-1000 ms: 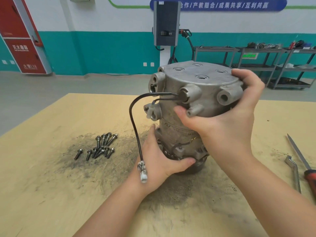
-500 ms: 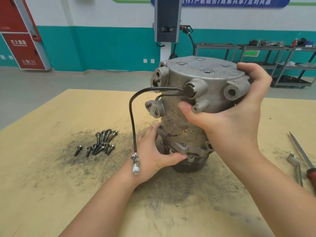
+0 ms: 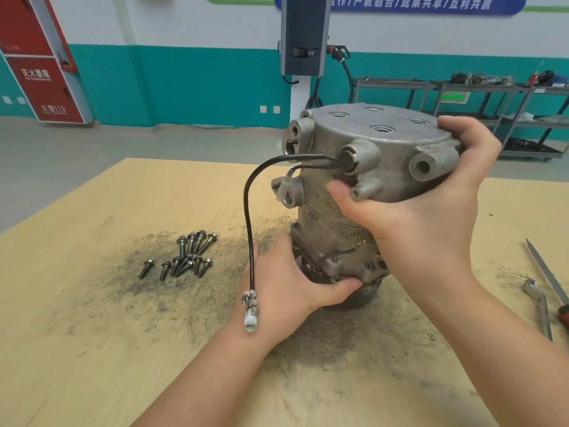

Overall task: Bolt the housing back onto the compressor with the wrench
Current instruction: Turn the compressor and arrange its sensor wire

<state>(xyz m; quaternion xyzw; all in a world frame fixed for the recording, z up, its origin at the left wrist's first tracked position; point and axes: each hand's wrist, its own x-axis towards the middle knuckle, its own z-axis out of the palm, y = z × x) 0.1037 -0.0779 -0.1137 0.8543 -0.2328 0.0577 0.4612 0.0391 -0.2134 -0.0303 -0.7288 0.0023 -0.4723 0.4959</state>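
The right hand grasps the grey cast-metal housing atop the upright compressor; the left hand clasps its base. Left of the compressor — loose dark bolts; right — a steel wrench on the wooden surface.

An automotive training workshop: grease-blackened wooden desk, metal parts racks far right, wall-mounted charging unit, red fire-equipment cabinet far left, teal-banded wall, blue slogan banner.
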